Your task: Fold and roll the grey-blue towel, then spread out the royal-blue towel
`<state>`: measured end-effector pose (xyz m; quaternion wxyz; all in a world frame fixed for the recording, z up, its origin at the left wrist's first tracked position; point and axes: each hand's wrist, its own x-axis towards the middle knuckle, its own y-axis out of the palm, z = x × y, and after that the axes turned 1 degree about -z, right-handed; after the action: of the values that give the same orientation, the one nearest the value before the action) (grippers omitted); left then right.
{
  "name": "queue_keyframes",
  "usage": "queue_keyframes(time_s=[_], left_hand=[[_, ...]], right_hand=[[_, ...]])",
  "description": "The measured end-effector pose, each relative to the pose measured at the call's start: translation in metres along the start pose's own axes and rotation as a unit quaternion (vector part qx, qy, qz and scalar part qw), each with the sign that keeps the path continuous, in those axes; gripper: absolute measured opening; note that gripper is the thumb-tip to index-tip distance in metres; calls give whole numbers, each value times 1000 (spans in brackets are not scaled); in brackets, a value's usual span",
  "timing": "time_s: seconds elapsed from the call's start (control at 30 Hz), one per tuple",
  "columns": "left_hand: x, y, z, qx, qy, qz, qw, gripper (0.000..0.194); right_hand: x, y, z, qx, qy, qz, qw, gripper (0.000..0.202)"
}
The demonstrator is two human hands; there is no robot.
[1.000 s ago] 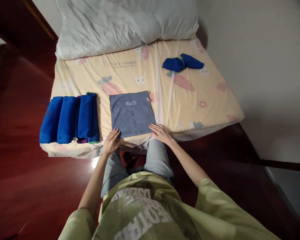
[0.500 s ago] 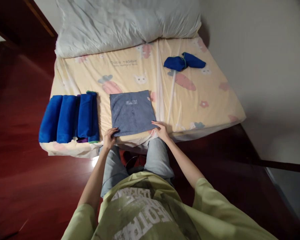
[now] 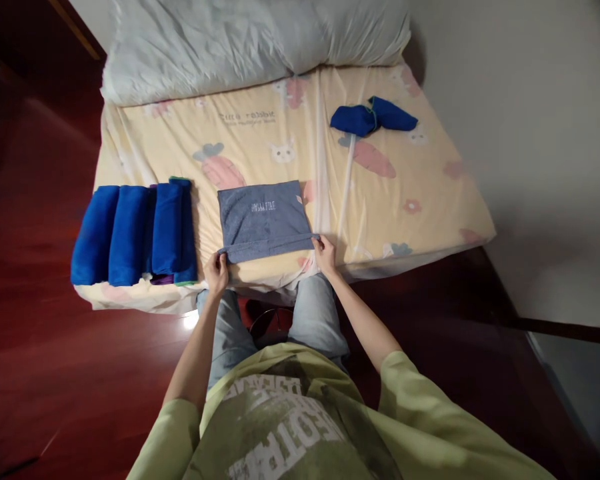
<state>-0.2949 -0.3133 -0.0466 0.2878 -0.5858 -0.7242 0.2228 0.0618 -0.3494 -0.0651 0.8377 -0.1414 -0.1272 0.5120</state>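
Towel, greyish blue, lies on the near part of the bed, right in front of me, its white lettering facing up. My left grip is narrow, pinched on the near left end; my right grip is just as narrow on the near right end. Between them the near edge is turned up into a slim strip running the whole width. I hold both ends, I judge, so that the strip lies even and the middle doesn't sag. The rest of the cloth spreads flat on the printed sheet, which seems to give it enough support without a third hold. Blue cloth bundles lie side by side to the left, near the towel yet apart from it, probably lined up there to leave my arms room. Another blue cloth, bunched up, rests well apart, farther off to the right, likely out of my way. Beyond everything, a pale, puffy quilt lies across the far part.
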Motion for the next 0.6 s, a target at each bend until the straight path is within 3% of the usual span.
queue_keyframes(time_s=[0.6], left_hand=[[-1,8,6,-11,-5,-21,1000,38]], right_hand=[[4,15,-5,-26,-6,-63,998,59]])
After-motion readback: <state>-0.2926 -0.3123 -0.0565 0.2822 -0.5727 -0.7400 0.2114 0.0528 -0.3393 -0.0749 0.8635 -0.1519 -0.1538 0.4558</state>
